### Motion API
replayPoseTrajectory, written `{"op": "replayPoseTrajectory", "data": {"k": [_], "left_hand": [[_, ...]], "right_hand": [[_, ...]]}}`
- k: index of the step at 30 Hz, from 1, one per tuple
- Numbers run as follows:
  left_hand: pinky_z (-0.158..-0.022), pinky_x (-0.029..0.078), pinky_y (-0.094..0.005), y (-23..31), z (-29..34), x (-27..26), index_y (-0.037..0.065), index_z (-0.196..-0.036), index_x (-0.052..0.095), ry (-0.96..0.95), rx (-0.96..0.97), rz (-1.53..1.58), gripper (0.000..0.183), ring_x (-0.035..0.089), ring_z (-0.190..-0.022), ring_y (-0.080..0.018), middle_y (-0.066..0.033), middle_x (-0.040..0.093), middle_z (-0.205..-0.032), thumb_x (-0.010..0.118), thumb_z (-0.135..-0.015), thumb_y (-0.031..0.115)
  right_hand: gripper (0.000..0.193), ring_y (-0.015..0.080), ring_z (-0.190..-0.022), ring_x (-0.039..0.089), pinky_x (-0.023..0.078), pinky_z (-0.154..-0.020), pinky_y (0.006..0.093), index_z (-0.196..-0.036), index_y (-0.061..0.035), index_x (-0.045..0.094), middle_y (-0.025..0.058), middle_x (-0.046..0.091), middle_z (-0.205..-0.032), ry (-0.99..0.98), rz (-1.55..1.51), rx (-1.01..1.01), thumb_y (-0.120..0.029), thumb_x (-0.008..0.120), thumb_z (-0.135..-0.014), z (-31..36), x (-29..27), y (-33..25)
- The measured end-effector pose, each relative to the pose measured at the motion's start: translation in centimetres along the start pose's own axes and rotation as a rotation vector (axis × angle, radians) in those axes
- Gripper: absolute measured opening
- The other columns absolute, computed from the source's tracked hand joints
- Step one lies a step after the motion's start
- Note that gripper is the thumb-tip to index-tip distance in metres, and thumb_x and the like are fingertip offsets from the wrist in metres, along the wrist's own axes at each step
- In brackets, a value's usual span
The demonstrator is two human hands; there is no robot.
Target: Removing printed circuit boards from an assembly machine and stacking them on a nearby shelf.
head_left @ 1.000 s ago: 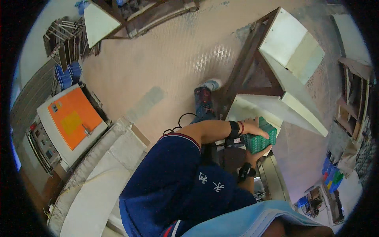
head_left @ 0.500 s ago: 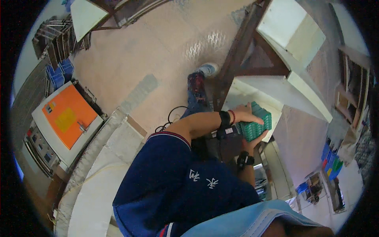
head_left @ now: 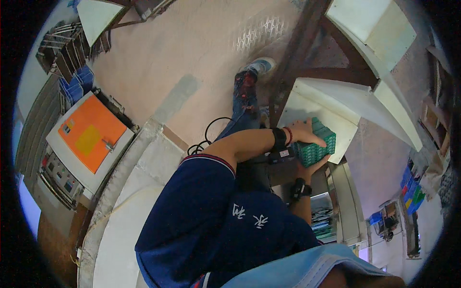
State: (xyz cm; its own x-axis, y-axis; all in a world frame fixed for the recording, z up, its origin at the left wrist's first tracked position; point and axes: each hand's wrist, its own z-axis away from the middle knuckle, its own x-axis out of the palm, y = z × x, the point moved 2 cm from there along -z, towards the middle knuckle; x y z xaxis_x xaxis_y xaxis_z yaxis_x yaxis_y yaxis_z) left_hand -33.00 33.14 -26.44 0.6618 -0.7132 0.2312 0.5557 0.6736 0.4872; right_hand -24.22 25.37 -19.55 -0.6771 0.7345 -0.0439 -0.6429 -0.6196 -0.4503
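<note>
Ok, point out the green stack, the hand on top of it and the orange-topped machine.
green stack (head_left: 318, 150), head view, ribbed side face
left hand (head_left: 303, 133), head view, back of hand
orange-topped machine (head_left: 91, 133), head view, orange top panel

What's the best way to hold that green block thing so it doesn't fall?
Probably from two opposite sides, as the hands do now. The green ribbed block is wide and boxy, so the left hand covers its upper side and the right hand cups it from beneath, supporting its weight.
</note>
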Motion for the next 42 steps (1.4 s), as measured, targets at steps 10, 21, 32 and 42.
{"op": "replayPoseTrajectory", "data": {"k": [10,21,32,42], "left_hand": [[-0.103,0.022,-0.0518,-2.1,-1.4,-1.2,0.0,-0.14,0.012,0.044,-0.027,-0.006,0.133,0.026,-0.126,-0.0455,-0.0322,0.026,-0.135,0.065,-0.044,0.076],[-0.101,0.031,-0.0403,1.2,-1.6,-2.8,-0.009,-0.135,0.019,0.065,0.082,-0.114,0.128,0.039,-0.121,-0.0404,-0.0303,0.039,-0.128,0.067,-0.048,0.072],[-0.103,0.03,-0.0386,10.0,-12.4,3.6,-0.007,-0.135,0.019,-0.095,0.26,-0.323,0.126,0.035,-0.125,-0.038,-0.0277,0.035,-0.133,0.07,-0.048,0.069],[-0.104,0.027,-0.0347,16.6,-19.9,3.7,-0.016,-0.131,0.018,-0.073,0.388,-0.546,0.125,0.031,-0.127,-0.0357,-0.0296,0.03,-0.135,0.071,-0.051,0.063]], "right_hand": [[0.095,0.0275,-0.122,0.032,0.03,-0.102,0.0467,-0.141,-0.0172,0.001,0.012,0.019,-0.141,-0.259,-0.118,0.027,-0.021,0.069,-0.075,-3.0,-2.4,1.8],[0.069,0.0264,-0.116,0.043,0.038,-0.095,0.0441,-0.134,-0.0105,0.029,0.0098,0.039,-0.13,-0.217,-0.19,-0.091,-0.057,0.039,-0.084,-4.2,-1.1,0.6],[0.068,0.0271,-0.113,0.046,0.038,-0.095,0.0425,-0.131,-0.0125,0.036,0.009,0.045,-0.126,-0.144,-0.625,-0.373,-0.062,0.035,-0.084,-10.3,-4.9,-4.1],[0.07,0.0264,-0.11,0.048,0.038,-0.095,0.041,-0.129,-0.0129,0.04,0.0078,0.047,-0.124,0.081,-0.847,-0.348,-0.064,0.042,-0.081,-18.5,-5.5,-7.8]]}}
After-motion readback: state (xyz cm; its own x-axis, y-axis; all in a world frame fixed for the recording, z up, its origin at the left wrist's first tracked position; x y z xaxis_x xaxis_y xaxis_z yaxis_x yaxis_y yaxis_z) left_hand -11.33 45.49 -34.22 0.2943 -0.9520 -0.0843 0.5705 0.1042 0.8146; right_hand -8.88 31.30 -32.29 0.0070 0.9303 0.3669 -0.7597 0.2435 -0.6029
